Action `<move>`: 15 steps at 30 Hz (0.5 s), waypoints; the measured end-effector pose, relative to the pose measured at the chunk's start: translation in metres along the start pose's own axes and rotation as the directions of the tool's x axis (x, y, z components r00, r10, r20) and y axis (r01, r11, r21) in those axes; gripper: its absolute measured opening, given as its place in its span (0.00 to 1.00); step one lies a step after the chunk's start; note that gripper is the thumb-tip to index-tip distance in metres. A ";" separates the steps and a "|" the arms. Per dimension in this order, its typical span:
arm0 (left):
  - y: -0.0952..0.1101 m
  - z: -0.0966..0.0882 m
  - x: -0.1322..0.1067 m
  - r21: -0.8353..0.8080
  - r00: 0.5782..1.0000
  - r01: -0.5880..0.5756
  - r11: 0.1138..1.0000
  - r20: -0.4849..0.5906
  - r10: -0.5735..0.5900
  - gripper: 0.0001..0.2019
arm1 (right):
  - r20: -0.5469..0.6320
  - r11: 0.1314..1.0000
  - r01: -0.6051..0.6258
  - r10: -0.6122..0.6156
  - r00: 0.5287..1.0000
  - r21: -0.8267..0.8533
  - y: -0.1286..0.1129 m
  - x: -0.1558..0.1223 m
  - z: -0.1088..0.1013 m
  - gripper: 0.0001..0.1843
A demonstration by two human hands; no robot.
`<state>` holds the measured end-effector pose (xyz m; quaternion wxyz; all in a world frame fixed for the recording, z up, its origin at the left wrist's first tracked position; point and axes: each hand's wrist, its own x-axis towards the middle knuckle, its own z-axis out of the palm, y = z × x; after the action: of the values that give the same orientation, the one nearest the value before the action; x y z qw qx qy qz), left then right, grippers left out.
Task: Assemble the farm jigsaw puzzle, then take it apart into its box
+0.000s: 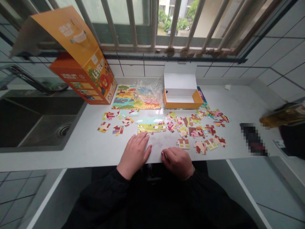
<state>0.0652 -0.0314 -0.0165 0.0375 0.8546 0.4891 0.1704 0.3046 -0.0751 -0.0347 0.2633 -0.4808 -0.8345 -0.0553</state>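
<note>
Puzzle strip (pixel 150 125), joined; loose pieces (pixel 183 144) unplaced either side. Left hand (pixel 134 150) flat, empty; right hand (pixel 178 160) curled, contents unclear.

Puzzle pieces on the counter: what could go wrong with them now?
The left hand has fingertips right by the joined puzzle strip, so a bump might shift it. The lowest brown-and-cream puzzle piece lies near the counter's front edge; a sleeve could knock it off. Stray pieces might slide into the dark sink.

Metal bars (pixel 153 24) cross the window (pixel 121 12); a dark sink (pixel 71 127) sits left.
</note>
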 end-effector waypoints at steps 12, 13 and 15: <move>0.000 -0.013 -0.016 -0.128 0.996 -0.076 0.989 -0.058 0.069 0.07 | -0.002 1.000 -0.021 0.021 1.000 0.000 -0.001 -0.001 0.002 0.15; 0.001 -0.013 -0.017 -0.122 0.995 -0.069 0.990 -0.073 0.061 0.08 | -0.003 1.000 -0.022 0.022 1.000 0.004 -0.001 -0.001 0.002 0.15; 0.002 -0.011 -0.019 -0.098 0.992 -0.018 0.995 -0.129 0.005 0.07 | -0.009 1.000 -0.021 0.021 1.000 0.011 -0.001 -0.001 0.001 0.15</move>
<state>0.0543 -0.0497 -0.0104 0.0470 0.8416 0.4767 0.2495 0.3039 -0.0758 -0.0363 0.2703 -0.4880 -0.8285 -0.0502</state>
